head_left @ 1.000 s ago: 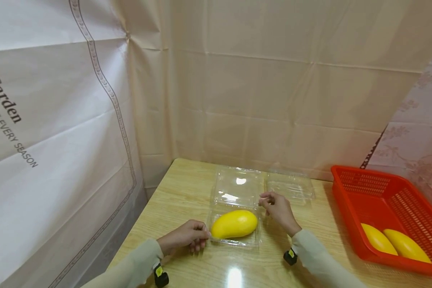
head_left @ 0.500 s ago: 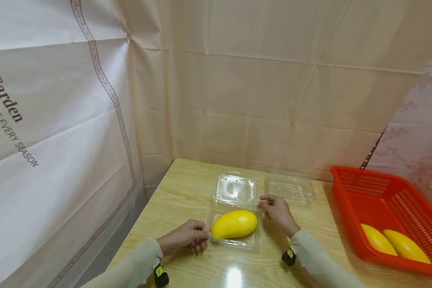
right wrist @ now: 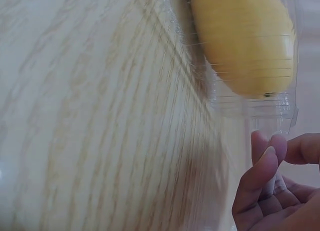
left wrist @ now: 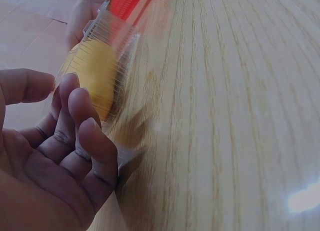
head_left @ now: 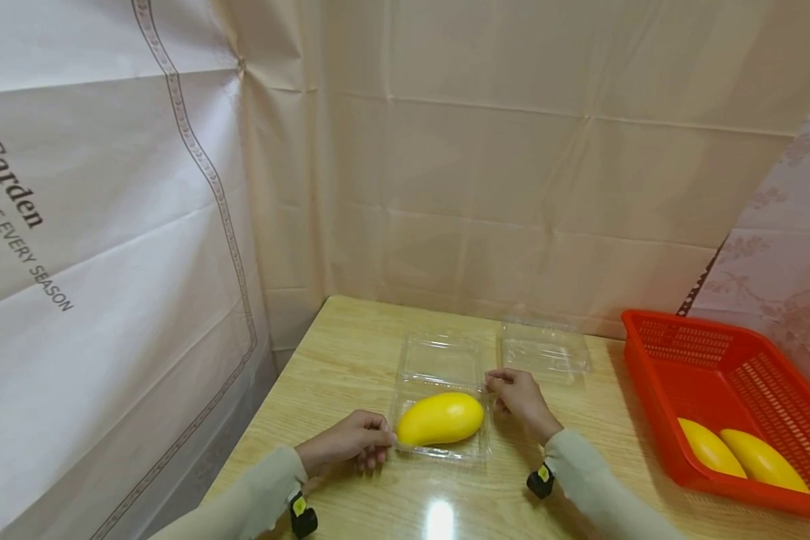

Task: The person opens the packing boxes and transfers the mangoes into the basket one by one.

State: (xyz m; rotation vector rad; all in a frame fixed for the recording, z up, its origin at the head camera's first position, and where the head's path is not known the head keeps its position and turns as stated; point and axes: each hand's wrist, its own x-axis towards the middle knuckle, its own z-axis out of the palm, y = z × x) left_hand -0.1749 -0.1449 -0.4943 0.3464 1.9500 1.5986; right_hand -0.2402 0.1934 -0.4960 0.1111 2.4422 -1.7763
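A clear plastic clamshell container [head_left: 415, 390] lies on the table with its lid [head_left: 442, 360] folded back, away from me. In its base sits a yellow mango [head_left: 440, 418], also visible through the plastic wall in both wrist views. My left hand [head_left: 351, 441] pinches the container's left rim near the front corner. In the left wrist view, the thumb and index fingertip meet at the rim, and the other fingers are curled. My right hand [head_left: 521, 397] pinches the right edge near the hinge, thumb against fingertips.
A second clear plastic container [head_left: 543, 349] stands behind my right hand, near the back edge of the wooden table [head_left: 351, 345]. At the right is a red basket [head_left: 655, 405] with two yellow mangoes [head_left: 763, 459] inside. Cloth hangs behind and to the left.
The lid's far edge has dropped lower in the head view, and the bright reflections on it are gone. My right hand has shifted very slightly; the left hand and the mango have stayed put.
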